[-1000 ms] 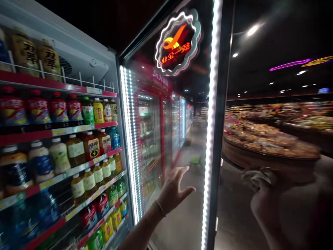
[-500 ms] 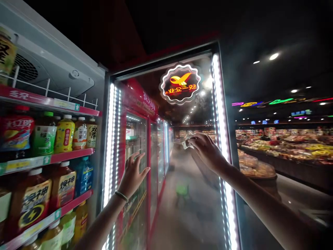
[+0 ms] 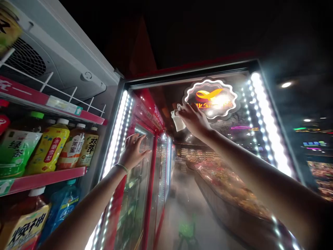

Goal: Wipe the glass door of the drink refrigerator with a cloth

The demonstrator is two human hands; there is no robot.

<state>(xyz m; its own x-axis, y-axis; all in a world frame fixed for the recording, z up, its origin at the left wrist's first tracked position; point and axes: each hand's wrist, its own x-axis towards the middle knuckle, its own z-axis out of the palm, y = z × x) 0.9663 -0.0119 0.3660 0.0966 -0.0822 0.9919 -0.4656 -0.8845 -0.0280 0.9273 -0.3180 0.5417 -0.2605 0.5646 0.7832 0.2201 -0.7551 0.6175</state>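
A glass door (image 3: 179, 166) of a drinks cooler stands swung out in front of me, edged with bright LED strips (image 3: 270, 125). My right hand (image 3: 195, 119) is raised to its upper part, fingers closed on a white cloth or tissue (image 3: 179, 121). That cloth is at the glass, just left of a glowing round sign (image 3: 221, 99) with an orange ribbon mark. Lower and to the left, my left hand (image 3: 134, 151) has its fingers apart and curved, holding nothing. It is near the door's left LED strip (image 3: 117, 133); whether it touches the glass I cannot tell.
Cooler shelves with bottled drinks (image 3: 49, 146) and a wire rail (image 3: 59, 92) are close on the left. Through the glass show red coolers (image 3: 153, 156), a green stool-like item (image 3: 186, 231) on the floor, and a long display of goods (image 3: 221, 180).
My right hand has moved up and to the left with the cloth, closer to the glowing sign. The door appears at a different angle, and my view has shifted. My left hand stays spread.
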